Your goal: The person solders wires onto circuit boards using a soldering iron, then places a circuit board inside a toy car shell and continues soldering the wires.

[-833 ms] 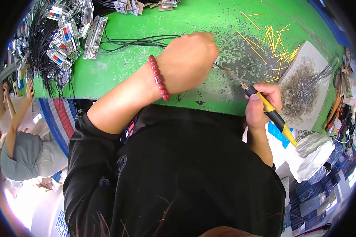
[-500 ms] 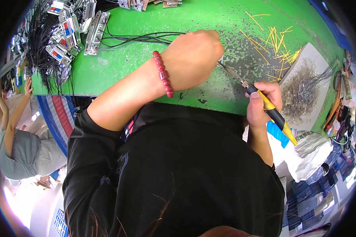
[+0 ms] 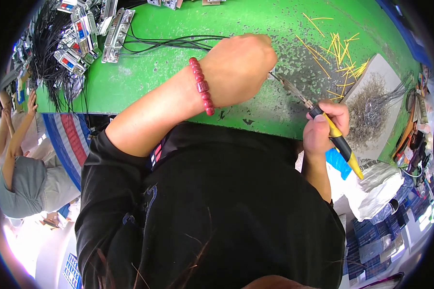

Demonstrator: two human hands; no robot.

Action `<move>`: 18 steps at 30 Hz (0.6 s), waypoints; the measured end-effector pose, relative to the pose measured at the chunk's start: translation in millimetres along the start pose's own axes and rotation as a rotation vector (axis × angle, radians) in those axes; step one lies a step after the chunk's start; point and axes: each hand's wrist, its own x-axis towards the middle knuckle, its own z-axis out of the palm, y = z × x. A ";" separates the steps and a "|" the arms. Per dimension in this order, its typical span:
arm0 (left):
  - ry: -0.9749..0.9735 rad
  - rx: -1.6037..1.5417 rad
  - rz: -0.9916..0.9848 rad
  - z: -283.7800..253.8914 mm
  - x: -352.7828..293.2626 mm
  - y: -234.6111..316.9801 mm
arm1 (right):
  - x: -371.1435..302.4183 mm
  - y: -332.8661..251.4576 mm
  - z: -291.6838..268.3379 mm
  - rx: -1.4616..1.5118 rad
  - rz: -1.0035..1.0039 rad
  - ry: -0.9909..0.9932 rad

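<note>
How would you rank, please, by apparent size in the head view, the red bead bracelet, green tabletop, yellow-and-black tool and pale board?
1. Green tabletop
2. Pale board
3. Yellow-and-black tool
4. Red bead bracelet

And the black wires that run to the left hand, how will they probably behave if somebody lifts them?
The black wires are probably flexible, since they curve loosely over the green table. They look thin, so likely light. Lifting them might also tug the long silver metal part, because they seem to come out of it.
</note>
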 end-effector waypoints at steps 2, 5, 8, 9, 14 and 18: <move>0.009 -0.003 0.006 -0.9 0.5 0.3 | -1.8 -3.6 1.3 -0.065 0.014 0.036; 0.010 0.005 0.006 -1.4 1.1 0.7 | -3.1 -1.0 2.0 -0.143 0.025 0.105; 0.003 0.003 0.003 -1.7 1.7 0.8 | 2.8 -7.4 13.3 -0.139 0.072 0.071; 0.005 -0.007 0.000 -2.2 0.9 0.8 | 10.2 -16.6 25.0 -0.174 0.085 0.019; 0.004 -0.010 0.001 -0.4 0.4 -1.1 | 21.2 -12.8 30.2 -0.345 0.121 -0.136; 0.011 -0.034 -0.004 -0.2 0.7 -1.7 | 33.9 -5.9 49.1 -0.361 -0.028 -0.210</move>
